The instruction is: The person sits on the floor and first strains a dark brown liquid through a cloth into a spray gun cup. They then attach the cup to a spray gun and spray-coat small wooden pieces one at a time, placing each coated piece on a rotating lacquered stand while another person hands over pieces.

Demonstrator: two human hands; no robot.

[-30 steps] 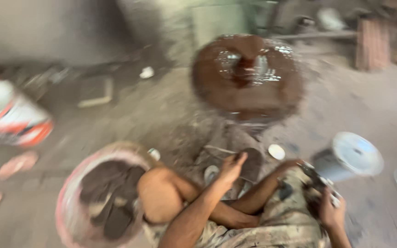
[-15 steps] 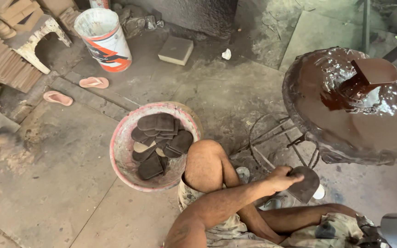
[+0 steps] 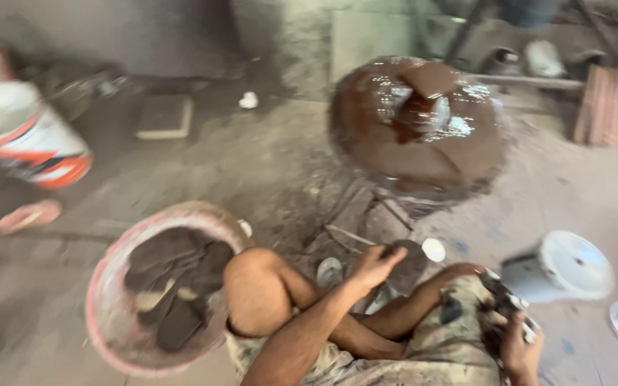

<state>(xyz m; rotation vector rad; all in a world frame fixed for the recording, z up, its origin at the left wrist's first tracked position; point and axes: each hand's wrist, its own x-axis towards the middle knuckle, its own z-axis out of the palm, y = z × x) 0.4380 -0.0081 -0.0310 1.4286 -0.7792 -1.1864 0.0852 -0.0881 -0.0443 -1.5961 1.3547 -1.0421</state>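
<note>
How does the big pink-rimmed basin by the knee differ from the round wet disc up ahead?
The pink-rimmed basin sits on the floor and holds dark flat lumps; the round wet disc stands raised on a frame and carries a glossy brown mound at its middle. The basin looks dull and dry, the disc shiny and wet. Both are round and soiled dark brown.

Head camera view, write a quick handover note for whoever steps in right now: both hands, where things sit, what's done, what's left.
Left hand: closed on a dark flat piece held low in front of the knees.
Right hand: gripping a small dark tool by the right thigh; the picture is too blurred to name it.
Potter's wheel ahead: wet brown clay on top, with a raised lump near the middle.
Pink-rimmed basin beside the left knee holds dark clay slabs.
White bucket lies on the right.
Done: clay is on the wheel. Left: the held piece has not reached it.
</note>
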